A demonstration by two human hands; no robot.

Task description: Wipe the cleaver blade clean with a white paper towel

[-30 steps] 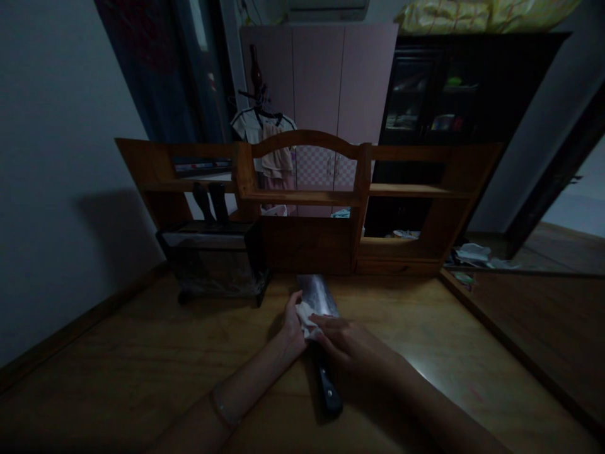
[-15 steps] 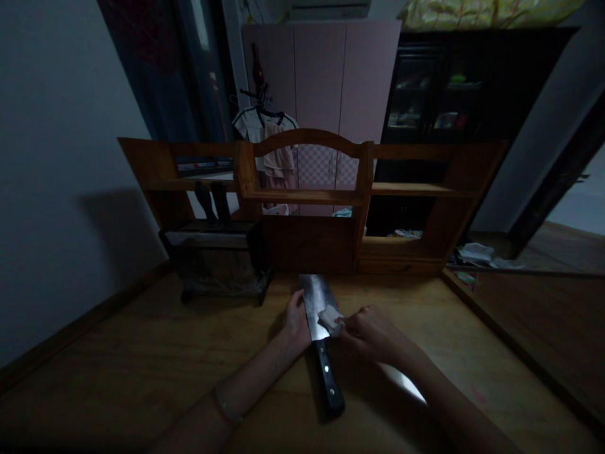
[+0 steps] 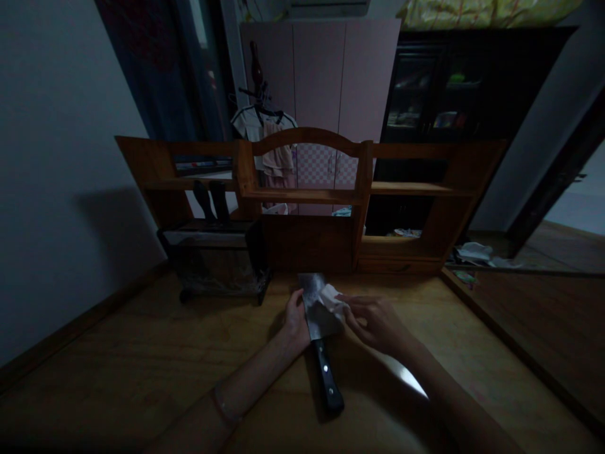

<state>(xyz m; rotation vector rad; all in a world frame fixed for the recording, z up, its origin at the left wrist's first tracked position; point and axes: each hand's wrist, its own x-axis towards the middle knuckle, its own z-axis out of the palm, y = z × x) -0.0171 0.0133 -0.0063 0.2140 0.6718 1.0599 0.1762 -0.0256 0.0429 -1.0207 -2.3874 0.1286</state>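
The knife (image 3: 317, 315) lies around the middle of the surface (image 3: 246, 343), between its left and right edges, with the blade (image 3: 312, 325) toward the far edge and the handle (image 3: 328, 378) toward the near one. The left hand (image 3: 297, 323) clasps the blade along its left side, thumb at that edge and the other fingers mostly hidden, probably beneath. That side looks like the spine, since the handle lines up with it, so the hold seems chosen to steady the knife away from its sharp edge while leaving the flat face open. The right hand (image 3: 371, 320) pinches a white wad (image 3: 333, 299) between thumb and fingers, pressed or laid over the right part of the blade; the wad likely keeps skin off the steel. The handle is free of both hands. The rack (image 3: 212, 271) stands toward the far left corner, perhaps to leave the near part for handwork.
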